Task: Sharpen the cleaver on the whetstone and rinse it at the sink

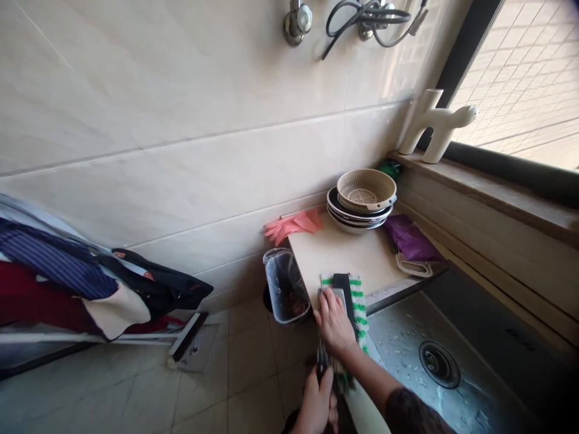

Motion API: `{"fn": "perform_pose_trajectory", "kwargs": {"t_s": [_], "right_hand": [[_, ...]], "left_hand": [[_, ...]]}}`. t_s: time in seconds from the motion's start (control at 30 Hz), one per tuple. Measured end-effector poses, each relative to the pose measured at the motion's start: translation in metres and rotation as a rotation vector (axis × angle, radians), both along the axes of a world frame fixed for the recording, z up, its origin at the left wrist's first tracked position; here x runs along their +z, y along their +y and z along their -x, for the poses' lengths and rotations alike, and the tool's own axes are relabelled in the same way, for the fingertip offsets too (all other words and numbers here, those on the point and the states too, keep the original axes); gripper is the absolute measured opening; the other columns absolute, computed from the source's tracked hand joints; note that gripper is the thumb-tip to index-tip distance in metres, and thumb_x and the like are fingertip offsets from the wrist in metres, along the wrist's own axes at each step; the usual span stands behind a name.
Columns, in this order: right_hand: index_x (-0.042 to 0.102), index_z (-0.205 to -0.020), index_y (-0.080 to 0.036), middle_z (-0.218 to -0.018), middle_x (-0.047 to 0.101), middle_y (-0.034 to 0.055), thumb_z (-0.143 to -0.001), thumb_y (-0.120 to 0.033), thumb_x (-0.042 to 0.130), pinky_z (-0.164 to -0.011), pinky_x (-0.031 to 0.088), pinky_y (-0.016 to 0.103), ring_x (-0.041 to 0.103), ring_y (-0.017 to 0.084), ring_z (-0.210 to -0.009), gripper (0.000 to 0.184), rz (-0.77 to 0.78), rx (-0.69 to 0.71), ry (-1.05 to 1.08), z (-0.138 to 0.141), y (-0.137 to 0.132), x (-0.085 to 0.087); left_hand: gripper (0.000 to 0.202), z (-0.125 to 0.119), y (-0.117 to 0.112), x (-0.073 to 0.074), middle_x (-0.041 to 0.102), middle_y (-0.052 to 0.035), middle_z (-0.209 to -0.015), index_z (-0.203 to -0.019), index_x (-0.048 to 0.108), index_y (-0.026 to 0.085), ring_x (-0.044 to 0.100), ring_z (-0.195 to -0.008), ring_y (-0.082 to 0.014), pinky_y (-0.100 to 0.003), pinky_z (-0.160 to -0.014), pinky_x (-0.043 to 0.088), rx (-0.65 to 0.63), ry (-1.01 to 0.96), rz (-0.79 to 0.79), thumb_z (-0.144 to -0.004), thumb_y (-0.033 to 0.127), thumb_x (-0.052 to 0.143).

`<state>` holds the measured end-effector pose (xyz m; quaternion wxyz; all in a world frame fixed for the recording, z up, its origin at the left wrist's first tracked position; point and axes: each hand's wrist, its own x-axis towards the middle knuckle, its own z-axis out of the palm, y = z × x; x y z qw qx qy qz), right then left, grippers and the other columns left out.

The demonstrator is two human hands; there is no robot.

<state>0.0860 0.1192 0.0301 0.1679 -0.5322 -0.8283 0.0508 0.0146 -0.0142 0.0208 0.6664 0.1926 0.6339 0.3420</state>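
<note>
A flat mop head [357,301] with green and white bristles and a black back lies over the counter's front corner, beside the sink. My right hand [333,322] rests on it, fingers curled over its grey and black top. My left hand [318,402] is lower, near the frame's bottom edge, closed round a dark part that hangs down from the same tool. What lies below that hand is hidden.
Around the beige counter [339,253] are pink gloves [294,224], stacked bowls with a beige colander [365,191] and a purple bag [411,238]. A clear bin [284,286] stands left of it. The wet steel sink [452,361] lies right. Clothes [67,271] hang at left.
</note>
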Motion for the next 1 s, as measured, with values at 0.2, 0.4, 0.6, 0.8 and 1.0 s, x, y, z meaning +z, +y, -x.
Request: {"fn": "perform_pose_trajectory", "kwargs": {"t_s": [0.2,0.4,0.6,0.8,1.0], "right_hand": [[0.052,-0.134,-0.008,-0.142,0.051,0.0205,-0.099,-0.027,0.039,-0.111,0.036,0.044,0.047,0.029,-0.132,0.042,0.018,0.001,-0.014,0.002,0.012,0.009],[0.051,-0.135,-0.008,-0.142,0.051,0.0209,-0.098,-0.028,0.042,-0.110,0.036,0.046,0.047,0.031,-0.132,0.043,-0.006,0.007,-0.002,0.001,0.005,0.002],[0.052,-0.135,-0.009,-0.142,0.051,0.0215,-0.099,-0.029,0.038,-0.109,0.036,0.047,0.044,0.030,-0.134,0.044,-0.002,-0.002,0.006,0.001,0.006,-0.003],[0.053,-0.134,-0.008,-0.141,0.052,0.0210,-0.099,-0.027,0.038,-0.110,0.035,0.045,0.048,0.030,-0.131,0.042,0.011,-0.021,0.018,0.004,0.014,0.002],[0.050,-0.138,-0.009,-0.145,0.049,0.0199,-0.099,-0.031,0.042,-0.111,0.035,0.045,0.043,0.030,-0.136,0.045,-0.022,-0.007,0.024,0.001,-0.004,-0.006]], "left_hand": [[0.068,-0.001,0.011,0.004,0.036,0.0131,-0.044,-0.103,0.051,0.021,0.036,-0.033,-0.0081,-0.019,-0.035,0.030,0.017,-0.016,-0.031,-0.068,0.078,0.062],[0.074,-0.001,0.004,-0.009,0.036,0.0130,-0.043,-0.102,0.051,0.021,0.035,-0.035,-0.0088,-0.020,-0.035,0.030,0.023,0.002,-0.009,-0.062,0.082,0.063],[0.062,0.004,0.010,-0.002,0.040,0.0103,-0.044,-0.107,0.054,0.022,0.039,-0.035,-0.0117,-0.022,-0.037,0.032,0.014,0.025,0.031,-0.070,0.071,0.067],[0.071,0.006,0.016,-0.001,0.039,0.0113,-0.045,-0.099,0.052,0.022,0.036,-0.035,-0.0099,-0.022,-0.037,0.034,-0.002,0.019,-0.028,-0.062,0.081,0.065],[0.067,0.005,0.002,-0.006,0.039,0.0108,-0.043,-0.102,0.054,0.022,0.037,-0.033,-0.0102,-0.022,-0.036,0.031,-0.025,0.030,0.007,-0.064,0.075,0.068]]}}
